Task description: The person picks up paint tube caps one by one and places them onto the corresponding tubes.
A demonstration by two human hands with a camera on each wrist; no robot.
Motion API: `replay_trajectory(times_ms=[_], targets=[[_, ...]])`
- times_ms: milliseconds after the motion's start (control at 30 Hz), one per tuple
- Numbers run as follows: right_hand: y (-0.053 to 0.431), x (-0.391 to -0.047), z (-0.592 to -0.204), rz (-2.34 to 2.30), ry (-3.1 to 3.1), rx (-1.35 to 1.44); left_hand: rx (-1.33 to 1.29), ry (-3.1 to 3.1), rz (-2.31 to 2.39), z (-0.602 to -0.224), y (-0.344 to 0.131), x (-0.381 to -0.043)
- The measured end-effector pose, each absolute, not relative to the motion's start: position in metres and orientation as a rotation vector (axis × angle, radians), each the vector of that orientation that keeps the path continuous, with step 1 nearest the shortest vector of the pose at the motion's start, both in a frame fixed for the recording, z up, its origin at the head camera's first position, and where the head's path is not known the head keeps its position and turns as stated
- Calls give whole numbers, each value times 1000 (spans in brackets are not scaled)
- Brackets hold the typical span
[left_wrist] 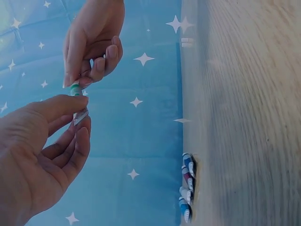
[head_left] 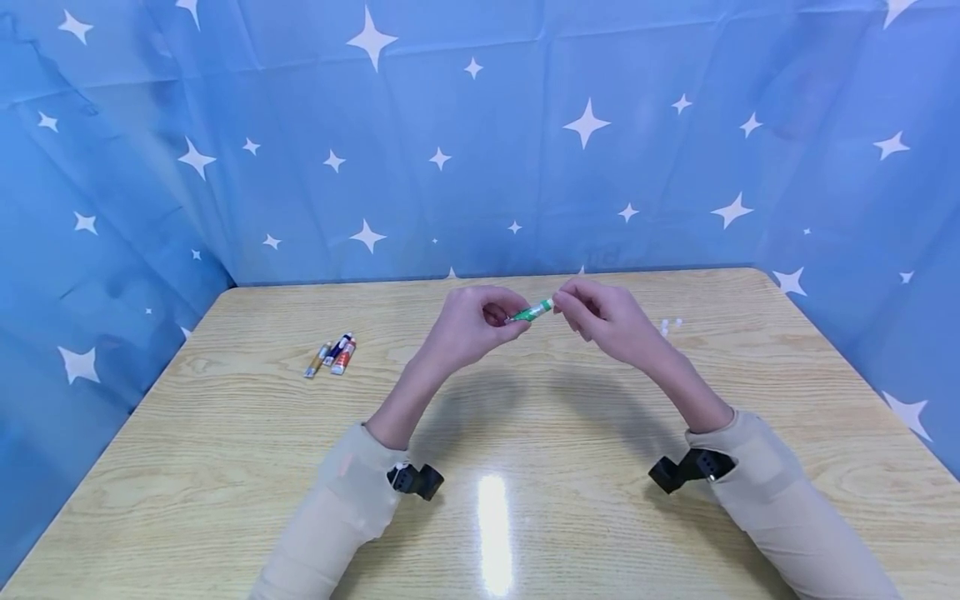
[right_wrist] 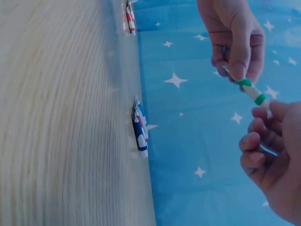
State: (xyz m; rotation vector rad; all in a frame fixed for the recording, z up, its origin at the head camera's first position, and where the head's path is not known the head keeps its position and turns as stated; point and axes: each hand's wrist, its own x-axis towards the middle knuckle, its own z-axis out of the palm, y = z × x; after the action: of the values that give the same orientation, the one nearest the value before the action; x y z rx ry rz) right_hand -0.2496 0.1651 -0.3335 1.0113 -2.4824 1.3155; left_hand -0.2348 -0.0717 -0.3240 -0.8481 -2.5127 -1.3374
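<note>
Left hand (head_left: 474, 323), near the center of the head view, pinches a green-and-white paint tube (head_left: 533, 311) between thumb and fingers; the right hand (head_left: 611, 327), just right of center, pinches the pale end of that same tube, which is held at a tilt above the desk. Blue curtain (head_left: 480, 117), printed with white stars, spans the top of the frame and runs down both sides. Below it stretches the wood-grain desk (head_left: 562, 517), showing a bright reflection (head_left: 494, 533) at bottom center. Beige sleeves (head_left: 322, 525) enter from lower left and lower right, each carrying a black camera (head_left: 427, 482) at the cuff. Ochre, dark blue and orange-red tubes (head_left: 343, 356) lie close together left of center. Small white pieces (head_left: 664, 327) lie just beyond the right wrist.
</note>
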Motion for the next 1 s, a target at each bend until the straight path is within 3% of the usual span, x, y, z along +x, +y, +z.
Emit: replay_trajectory(times_ms=[633,1000], targets=[[188,-263,-343,1352,-2509,915,-474,-2650,-1665,-351,-70,-261],[201,-264,-349,1302,-2562,908,-387,-2842,-1517,-368,-66,-271]])
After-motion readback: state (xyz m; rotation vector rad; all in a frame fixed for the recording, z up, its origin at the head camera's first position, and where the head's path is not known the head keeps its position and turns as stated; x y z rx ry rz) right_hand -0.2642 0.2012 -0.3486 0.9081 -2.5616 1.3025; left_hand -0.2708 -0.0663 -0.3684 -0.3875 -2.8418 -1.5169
